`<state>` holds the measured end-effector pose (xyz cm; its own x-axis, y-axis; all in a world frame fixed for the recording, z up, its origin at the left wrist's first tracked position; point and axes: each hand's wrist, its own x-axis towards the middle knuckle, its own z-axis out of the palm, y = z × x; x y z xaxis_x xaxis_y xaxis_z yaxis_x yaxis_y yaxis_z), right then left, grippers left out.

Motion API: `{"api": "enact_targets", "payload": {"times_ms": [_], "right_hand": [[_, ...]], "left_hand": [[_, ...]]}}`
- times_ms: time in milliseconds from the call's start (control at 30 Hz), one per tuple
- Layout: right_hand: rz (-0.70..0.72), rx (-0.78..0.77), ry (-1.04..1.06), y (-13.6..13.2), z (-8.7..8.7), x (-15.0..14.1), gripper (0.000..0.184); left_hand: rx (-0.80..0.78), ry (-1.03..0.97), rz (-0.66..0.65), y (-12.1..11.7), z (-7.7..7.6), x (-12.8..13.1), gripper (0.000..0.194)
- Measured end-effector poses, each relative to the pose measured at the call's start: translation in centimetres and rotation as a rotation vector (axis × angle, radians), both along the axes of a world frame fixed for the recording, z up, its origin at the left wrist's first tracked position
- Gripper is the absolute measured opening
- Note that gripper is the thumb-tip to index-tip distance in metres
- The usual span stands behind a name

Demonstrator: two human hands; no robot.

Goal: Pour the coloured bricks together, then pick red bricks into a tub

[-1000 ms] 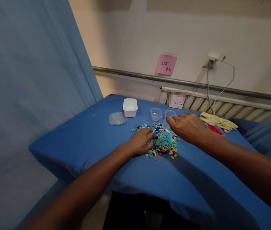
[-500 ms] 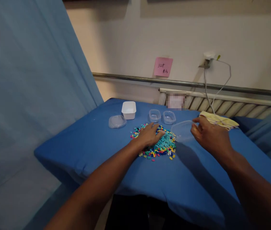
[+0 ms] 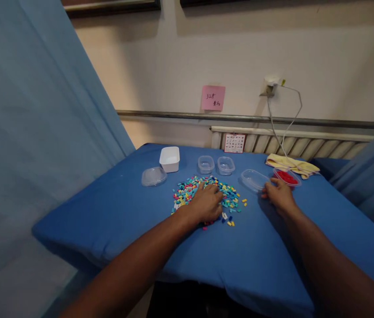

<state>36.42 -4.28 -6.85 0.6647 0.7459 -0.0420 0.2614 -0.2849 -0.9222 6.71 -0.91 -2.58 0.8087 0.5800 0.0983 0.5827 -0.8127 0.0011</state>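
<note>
My left hand point(image 3: 207, 202) lies palm down on a wide pile of small coloured plastic blocks point(image 3: 187, 190), in teal, blue, yellow, pink and white. Its fingers are a little bent and apart; what is beneath the palm is hidden. My right hand point(image 3: 278, 195) grips the near right edge of a clear plastic container point(image 3: 253, 180), which is at the tabletop right of the pile. Just behind that hand stands a clear tub of red pieces point(image 3: 287, 177). Two small clear tubs, a left one point(image 3: 205, 164) and a right one point(image 3: 225, 165), stand behind the pile.
A white tub point(image 3: 169, 160) and a clear lid point(image 3: 154, 176) are at the back left of the blue-covered table point(image 3: 114, 216). A yellow cloth point(image 3: 291, 164) lies at the back right. Behind are a small calendar point(image 3: 235, 143), a radiator and a cable point(image 3: 274, 123).
My right hand has moved the clear container rightward from over the pile and lowered it to the table. My left hand has swept across the teal heap, which is now spread and mixed.
</note>
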Motion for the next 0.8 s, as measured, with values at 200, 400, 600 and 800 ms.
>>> {"api": "enact_targets", "payload": {"times_ms": [200, 400, 600, 800], "right_hand": [[0.143, 0.024, 0.066, 1.4, -1.0, -2.2, 0.078], [0.599, -0.076, -0.174, -0.5, 0.3, -2.6, 0.085], [1.118, -0.128, -0.533, 1.8, 2.9, -6.8, 0.117], [1.141, -0.132, -0.468, 5.6, 3.1, -12.6, 0.116]], "left_hand": [[-0.104, -0.176, 0.093, 0.5, 0.6, -5.2, 0.031], [-0.425, -0.046, 0.283, 1.8, 3.2, -12.6, 0.102], [-0.464, 0.119, 0.297, 1.9, 3.7, -12.6, 0.129], [-0.439, 0.014, 0.269, 3.5, 2.7, -8.5, 0.091]]}}
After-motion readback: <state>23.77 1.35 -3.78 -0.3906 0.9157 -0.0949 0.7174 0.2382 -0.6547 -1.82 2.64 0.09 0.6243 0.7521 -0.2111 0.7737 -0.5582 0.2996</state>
